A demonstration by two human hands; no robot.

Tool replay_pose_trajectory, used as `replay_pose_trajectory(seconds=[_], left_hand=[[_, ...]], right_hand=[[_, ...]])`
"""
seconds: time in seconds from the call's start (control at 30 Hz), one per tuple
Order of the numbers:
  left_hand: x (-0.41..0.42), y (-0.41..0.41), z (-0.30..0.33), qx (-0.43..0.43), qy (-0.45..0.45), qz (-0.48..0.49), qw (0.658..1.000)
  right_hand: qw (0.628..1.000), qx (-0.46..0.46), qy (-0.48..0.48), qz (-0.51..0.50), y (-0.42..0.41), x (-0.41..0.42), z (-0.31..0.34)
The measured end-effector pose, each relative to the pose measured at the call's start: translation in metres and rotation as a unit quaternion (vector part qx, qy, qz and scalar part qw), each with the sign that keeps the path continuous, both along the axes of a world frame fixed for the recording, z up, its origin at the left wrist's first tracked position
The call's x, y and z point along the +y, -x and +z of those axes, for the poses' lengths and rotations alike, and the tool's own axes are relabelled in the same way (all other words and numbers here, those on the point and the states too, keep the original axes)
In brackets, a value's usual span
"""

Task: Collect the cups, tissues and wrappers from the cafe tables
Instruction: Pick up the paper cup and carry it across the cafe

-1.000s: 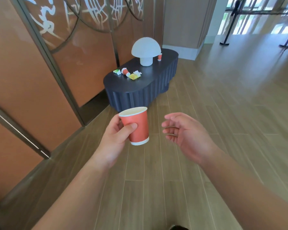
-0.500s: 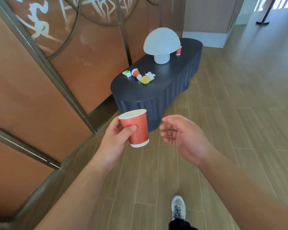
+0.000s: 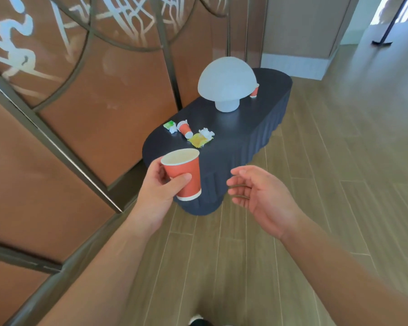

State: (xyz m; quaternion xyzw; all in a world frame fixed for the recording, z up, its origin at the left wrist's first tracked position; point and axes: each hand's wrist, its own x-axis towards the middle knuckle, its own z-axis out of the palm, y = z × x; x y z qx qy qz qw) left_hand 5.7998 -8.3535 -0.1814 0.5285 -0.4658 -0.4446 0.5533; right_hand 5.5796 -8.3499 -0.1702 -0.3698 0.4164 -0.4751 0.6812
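Note:
My left hand (image 3: 159, 196) grips an upright red paper cup (image 3: 186, 175) in front of the near end of a dark oval table (image 3: 240, 137). My right hand (image 3: 262, 198) hovers beside it, fingers relaxed and holding nothing. On the table lie a tipped red cup (image 3: 185, 128), a green wrapper (image 3: 169, 125), a yellow wrapper (image 3: 198, 140) and a crumpled white tissue (image 3: 206, 133). A second small tissue (image 3: 173, 130) sits by the green wrapper. Another red cup (image 3: 254, 91) stands at the far end, partly hidden behind the lamp.
A white mushroom-shaped lamp (image 3: 226, 84) stands mid-table. An orange panelled screen with metal framing (image 3: 85, 128) runs along the left, close to the table. Wooden floor (image 3: 339, 161) spreads out to the right; a stanchion base (image 3: 382, 43) stands far back right.
The table has come much closer and now sits just past my hands. Both hands keep the same pose, the left still holding the cup.

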Motion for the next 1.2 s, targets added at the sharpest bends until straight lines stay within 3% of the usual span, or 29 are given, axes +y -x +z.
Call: replay_pose_trajectory(seconds=[0.3, 0.43, 0.7, 1.2], left_hand=[[-0.14, -0.025, -0.051, 0.01, -0.038, 0.011, 0.999], [-0.227, -0.046, -0.078, 0.009, -0.052, -0.032, 0.998], [-0.387, -0.112, -0.082, 0.027, -0.06, -0.071, 0.995], [-0.518, -0.159, -0.142, -0.026, -0.13, -0.009, 0.991]], right_hand=[[0.999, 0.04, -0.037, 0.007, -0.035, -0.136, -0.033], [0.997, 0.053, -0.047, -0.021, -0.052, -0.226, -0.037], [0.994, 0.088, -0.069, -0.017, -0.122, -0.394, -0.031], [0.985, 0.102, -0.142, 0.016, -0.169, -0.546, -0.078]])
